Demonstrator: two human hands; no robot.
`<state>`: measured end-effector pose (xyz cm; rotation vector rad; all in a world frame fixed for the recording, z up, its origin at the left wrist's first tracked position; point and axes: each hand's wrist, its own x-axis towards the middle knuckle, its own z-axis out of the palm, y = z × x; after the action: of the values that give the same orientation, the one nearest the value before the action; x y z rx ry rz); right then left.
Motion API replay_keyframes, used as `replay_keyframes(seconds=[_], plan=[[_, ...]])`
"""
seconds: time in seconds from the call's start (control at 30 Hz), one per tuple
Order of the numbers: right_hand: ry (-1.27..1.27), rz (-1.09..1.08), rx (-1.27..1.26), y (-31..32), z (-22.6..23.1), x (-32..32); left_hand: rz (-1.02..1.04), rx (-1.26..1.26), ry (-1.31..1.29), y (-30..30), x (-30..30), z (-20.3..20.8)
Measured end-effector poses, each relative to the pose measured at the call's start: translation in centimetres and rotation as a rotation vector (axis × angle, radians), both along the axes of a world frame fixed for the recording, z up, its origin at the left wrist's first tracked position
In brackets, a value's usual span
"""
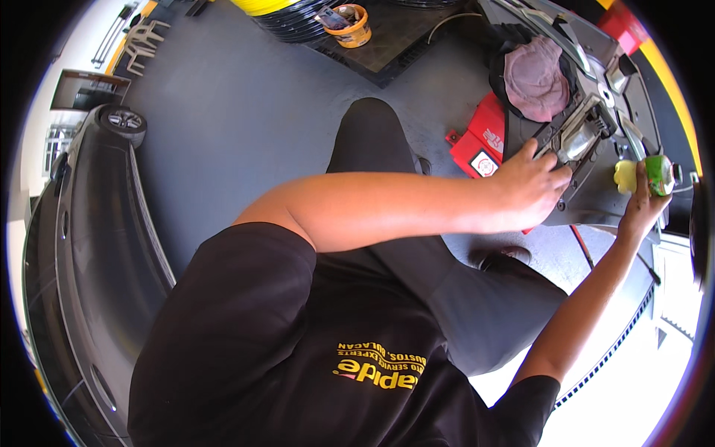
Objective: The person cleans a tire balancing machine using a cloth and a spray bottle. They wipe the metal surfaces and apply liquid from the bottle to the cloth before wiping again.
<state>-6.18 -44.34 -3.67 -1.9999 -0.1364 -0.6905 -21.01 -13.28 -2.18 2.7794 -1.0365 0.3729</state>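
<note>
My left hand (532,186) reaches across to the right, its fingers curled over the edge of a silver metal part (579,141) with a dark frame. That part lies on a large grey panel (596,205) that looks like vehicle bodywork. My right hand (642,212) holds a small green container (658,176) with a dark and pale end. A pale yellow piece, perhaps a sponge (625,177), sits against the same hand's fingers; how it is held is partly hidden. A crumpled greyish-pink cloth (535,78) rests beyond my left hand.
A red case (488,127) stands below the panel, near my knee. Far ahead are an orange bucket (350,28) with items inside and a black-and-yellow coil (272,15). A dark car (104,246) is parked at left, white plastic chairs (141,41) beyond it.
</note>
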Motion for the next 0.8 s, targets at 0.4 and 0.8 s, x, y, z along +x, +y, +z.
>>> replay_keyframes(seconds=[0.4,0.8], plan=[[-0.233,-0.109,-0.919,-4.2,-3.6,-0.2,0.046,-0.177,0.091,-0.2,-3.8,-2.1],[0.037,-0.124,0.076,2.1,0.7,-8.3,0.079,0.042,0.077,1.6,-6.0,-1.0]])
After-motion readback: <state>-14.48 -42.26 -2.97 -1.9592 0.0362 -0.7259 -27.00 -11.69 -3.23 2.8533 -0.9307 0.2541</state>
